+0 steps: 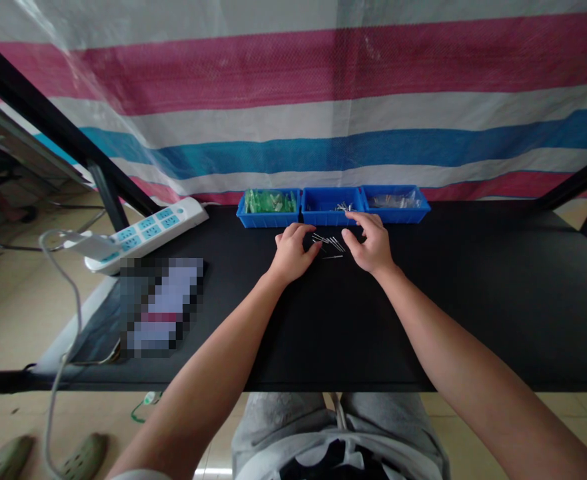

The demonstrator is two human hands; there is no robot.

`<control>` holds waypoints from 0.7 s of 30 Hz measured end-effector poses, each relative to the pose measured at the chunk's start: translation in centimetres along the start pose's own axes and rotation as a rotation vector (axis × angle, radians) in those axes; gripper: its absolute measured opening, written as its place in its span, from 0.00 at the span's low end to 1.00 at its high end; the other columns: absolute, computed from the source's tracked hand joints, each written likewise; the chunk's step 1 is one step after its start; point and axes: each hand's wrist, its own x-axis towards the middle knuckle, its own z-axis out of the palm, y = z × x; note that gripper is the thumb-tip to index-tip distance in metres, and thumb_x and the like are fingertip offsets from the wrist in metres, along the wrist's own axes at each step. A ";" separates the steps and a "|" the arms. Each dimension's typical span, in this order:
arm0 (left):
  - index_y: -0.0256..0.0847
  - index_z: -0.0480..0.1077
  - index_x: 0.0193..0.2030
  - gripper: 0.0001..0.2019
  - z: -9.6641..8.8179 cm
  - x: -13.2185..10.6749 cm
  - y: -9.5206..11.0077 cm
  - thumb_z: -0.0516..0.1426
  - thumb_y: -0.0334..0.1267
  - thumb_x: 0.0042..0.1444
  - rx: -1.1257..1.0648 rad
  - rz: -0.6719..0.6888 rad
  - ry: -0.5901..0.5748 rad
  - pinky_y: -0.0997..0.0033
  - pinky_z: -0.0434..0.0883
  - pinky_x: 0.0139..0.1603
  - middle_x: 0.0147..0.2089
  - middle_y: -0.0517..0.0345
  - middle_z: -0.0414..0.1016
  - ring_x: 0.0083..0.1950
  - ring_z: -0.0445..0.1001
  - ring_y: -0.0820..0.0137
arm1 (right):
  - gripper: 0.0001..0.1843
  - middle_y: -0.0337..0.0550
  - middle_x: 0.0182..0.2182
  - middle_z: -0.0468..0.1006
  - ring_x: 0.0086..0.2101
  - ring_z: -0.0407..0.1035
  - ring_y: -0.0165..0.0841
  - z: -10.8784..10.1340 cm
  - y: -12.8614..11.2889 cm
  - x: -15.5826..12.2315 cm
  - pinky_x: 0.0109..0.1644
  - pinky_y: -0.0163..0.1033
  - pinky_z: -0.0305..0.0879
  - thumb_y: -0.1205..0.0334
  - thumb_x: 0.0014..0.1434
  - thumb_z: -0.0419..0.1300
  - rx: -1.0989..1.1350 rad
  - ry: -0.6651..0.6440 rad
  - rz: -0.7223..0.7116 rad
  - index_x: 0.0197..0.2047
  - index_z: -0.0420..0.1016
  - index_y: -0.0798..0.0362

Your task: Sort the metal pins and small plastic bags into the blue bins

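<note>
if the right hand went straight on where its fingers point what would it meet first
Probably the front wall of the middle blue bin. The right hand overlaps it in this view, so depth is unclear: it may instead pass over the wall to the metal pins inside.

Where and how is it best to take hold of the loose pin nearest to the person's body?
Probably pinch the pin at its middle, thumb and fingertip across its thin width, coming down from above on the near side. It lies flat on the table, roughly left to right, slightly apart from the other pins, which lie on its far side.
</note>
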 end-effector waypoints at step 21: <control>0.44 0.72 0.46 0.11 0.8 -0.2 -0.1 0.50 0.35 0.61 0.198 0.006 -0.131 0.50 0.63 0.52 0.53 0.49 0.68 0.56 0.64 0.56 | 0.38 0.58 0.67 0.50 0.58 0.52 0.58 0.9 0.5 -0.3 0.54 0.64 0.56 0.46 0.60 0.52 -0.411 -0.192 0.095 0.68 0.49 0.50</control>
